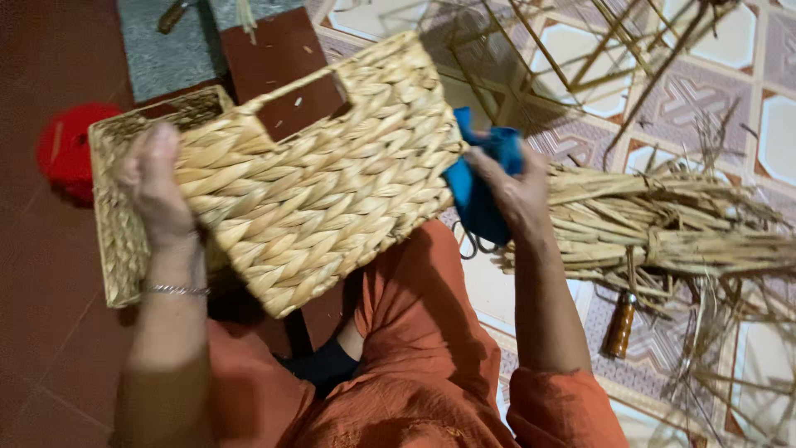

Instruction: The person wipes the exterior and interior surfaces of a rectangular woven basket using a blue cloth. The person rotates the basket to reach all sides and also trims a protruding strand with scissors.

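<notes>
a rectangular woven basket (298, 182) of pale plaited straw is held up in the air over the person's lap, between both hands. its long axis runs on a slant, from the lower left up toward the upper right of the view, and it is tipped so that one long side wall faces the camera. a rectangular handle cut-out in that wall lies near the upper rim, and the dark floor shows through it. the open mouth faces up and away, toward the top left, where the inner rim shows at the far left end.

the left hand (156, 187) is closed around the left end of the basket, fingers curled over the wall and rim, gripping it. a thin silver bracelet (176, 289) sits on that wrist.

the right hand (514, 195) is at the basket's right end, closed on a bunched blue cloth (477, 195) that it presses against the corner of the weave. whether the fingers also grip the basket itself cannot be told.

just right of that hand, on the patterned tile floor (688, 99), lies a bundle of dried straw (655, 232), its stalks running roughly left to right and tied near the middle. a small brown-handled tool (619, 325) lies below the bundle. a red round object (70, 149) sits on the dark floor behind the basket's left end. the person wears orange sleeves (414, 348).
</notes>
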